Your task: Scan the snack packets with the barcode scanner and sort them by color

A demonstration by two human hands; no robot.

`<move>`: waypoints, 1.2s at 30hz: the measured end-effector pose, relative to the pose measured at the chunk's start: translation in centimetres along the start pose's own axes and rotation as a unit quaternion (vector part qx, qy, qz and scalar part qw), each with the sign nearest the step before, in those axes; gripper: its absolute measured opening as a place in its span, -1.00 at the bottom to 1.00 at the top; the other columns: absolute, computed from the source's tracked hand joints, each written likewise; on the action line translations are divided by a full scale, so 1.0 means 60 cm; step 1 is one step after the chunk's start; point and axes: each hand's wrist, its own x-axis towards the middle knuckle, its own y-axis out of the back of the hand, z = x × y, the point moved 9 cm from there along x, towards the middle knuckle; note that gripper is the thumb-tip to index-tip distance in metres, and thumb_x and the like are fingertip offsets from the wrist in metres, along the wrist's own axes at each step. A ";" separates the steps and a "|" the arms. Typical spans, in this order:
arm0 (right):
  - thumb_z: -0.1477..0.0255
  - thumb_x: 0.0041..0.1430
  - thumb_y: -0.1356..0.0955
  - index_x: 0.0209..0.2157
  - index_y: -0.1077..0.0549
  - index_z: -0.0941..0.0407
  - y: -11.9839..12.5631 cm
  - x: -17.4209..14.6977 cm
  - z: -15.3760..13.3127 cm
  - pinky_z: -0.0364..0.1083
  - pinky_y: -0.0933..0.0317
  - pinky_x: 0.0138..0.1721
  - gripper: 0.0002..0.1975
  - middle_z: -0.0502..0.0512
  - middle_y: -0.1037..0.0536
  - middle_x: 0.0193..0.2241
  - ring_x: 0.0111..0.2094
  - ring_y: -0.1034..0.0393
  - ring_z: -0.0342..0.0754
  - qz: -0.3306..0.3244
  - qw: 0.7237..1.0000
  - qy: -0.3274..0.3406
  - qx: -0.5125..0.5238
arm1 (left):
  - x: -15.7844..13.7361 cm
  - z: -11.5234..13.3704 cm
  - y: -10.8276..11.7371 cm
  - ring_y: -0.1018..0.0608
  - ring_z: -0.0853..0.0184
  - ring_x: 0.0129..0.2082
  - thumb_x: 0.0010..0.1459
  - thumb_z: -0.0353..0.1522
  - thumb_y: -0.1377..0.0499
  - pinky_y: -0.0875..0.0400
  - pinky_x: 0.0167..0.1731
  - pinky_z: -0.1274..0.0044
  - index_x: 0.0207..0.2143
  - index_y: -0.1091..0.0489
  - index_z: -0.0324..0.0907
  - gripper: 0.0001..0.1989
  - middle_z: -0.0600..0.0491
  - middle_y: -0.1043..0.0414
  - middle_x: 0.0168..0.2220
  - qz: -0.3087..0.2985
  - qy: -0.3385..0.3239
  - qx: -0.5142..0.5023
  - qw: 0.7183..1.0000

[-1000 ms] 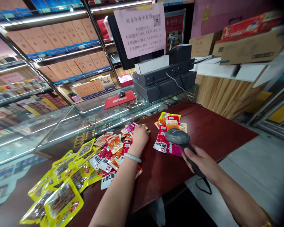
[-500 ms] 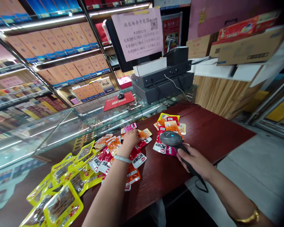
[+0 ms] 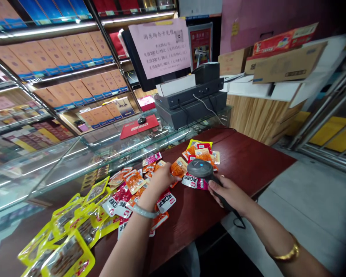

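My left hand [image 3: 165, 177] pinches an orange snack packet [image 3: 179, 168] by its near edge, raised a little off the table. Wrapped round the handle of a black barcode scanner [image 3: 200, 168] is my right hand [image 3: 226, 191]; a blue light glows on the scanner's head. Under and behind that head lies a small pile of red, orange and yellow packets [image 3: 203, 154]. Around my left wrist spreads a larger heap of orange and red packets [image 3: 135, 181]. Yellow-edged snack pouches [image 3: 67, 252] overlap one another at the lower left.
The dark red table [image 3: 248, 154] meets a glass display counter [image 3: 103, 140]. On the counter stand a monitor with a pink sign [image 3: 161, 48], a black cash drawer [image 3: 190, 109] and a mouse [image 3: 141, 120] on a red mat. Cardboard boxes [image 3: 288, 63] are stacked at the right.
My left hand has lifted an orange packet from the heap and moved right with it, close to the scanner. The whole view has shifted slightly.
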 end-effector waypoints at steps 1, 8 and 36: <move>-0.03 0.20 -0.34 -0.32 -0.28 0.09 -0.001 0.002 -0.002 -0.23 -0.11 -0.66 -0.56 -0.15 -0.30 -0.55 -0.67 -0.14 -0.27 -0.002 1.000 0.002 0.001 | -0.005 0.011 0.001 -0.58 0.17 -0.21 0.06 -0.03 -0.28 -0.28 -0.34 0.51 -0.12 -0.32 -0.13 -0.53 -0.06 -0.54 -0.20 0.004 -0.019 -0.005 1.000; -0.06 0.17 -0.35 -0.34 -0.29 0.09 0.014 0.003 0.000 -0.23 -0.12 -0.67 -0.53 -0.15 -0.31 -0.56 -0.67 -0.14 -0.27 0.023 0.999 -0.009 0.022 | 0.011 0.050 -0.006 -0.57 0.13 -0.23 0.00 -0.01 -0.31 -0.34 -0.31 0.47 -0.16 -0.35 -0.18 -0.49 -0.07 -0.52 -0.25 0.032 -0.060 -0.075 0.995; -0.10 0.13 -0.35 -0.43 -0.27 0.09 0.017 0.001 0.029 -0.22 -0.07 -0.67 -0.48 -0.14 -0.27 -0.61 -0.67 -0.13 -0.24 0.043 0.998 -0.035 -0.012 | 0.047 -0.133 0.059 -0.59 0.15 -0.20 0.25 -0.20 -0.07 -0.38 -0.16 0.44 -0.15 -0.56 -0.13 -0.68 -0.10 -0.59 -0.20 0.093 0.022 0.043 0.994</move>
